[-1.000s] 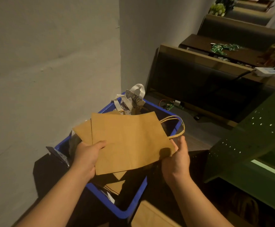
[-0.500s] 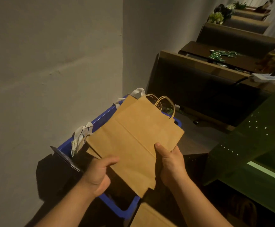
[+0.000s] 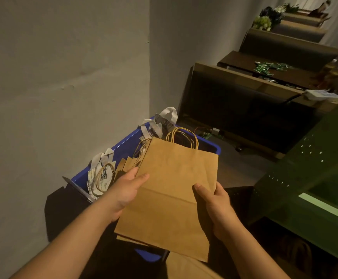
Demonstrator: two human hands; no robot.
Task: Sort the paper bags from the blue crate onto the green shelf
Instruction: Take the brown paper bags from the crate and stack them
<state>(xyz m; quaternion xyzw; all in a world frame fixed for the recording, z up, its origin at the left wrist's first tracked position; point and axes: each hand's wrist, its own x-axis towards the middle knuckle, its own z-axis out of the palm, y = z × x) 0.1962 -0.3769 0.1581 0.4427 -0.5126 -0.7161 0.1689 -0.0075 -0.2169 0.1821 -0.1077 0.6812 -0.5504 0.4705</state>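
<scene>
i see left hand + right hand gripping brown paper bag | above blue crate | green shelf right of crate

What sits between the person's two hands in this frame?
In the head view, a flat brown paper bag spans the gap. The left hand grips its left edge, the right hand its right edge, above the blue crate.

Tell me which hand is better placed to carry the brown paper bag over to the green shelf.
Probably the right hand: it grips the brown paper bag's right edge, on the side nearest the green shelf. The left hand holds the far edge, over the blue crate.
</scene>
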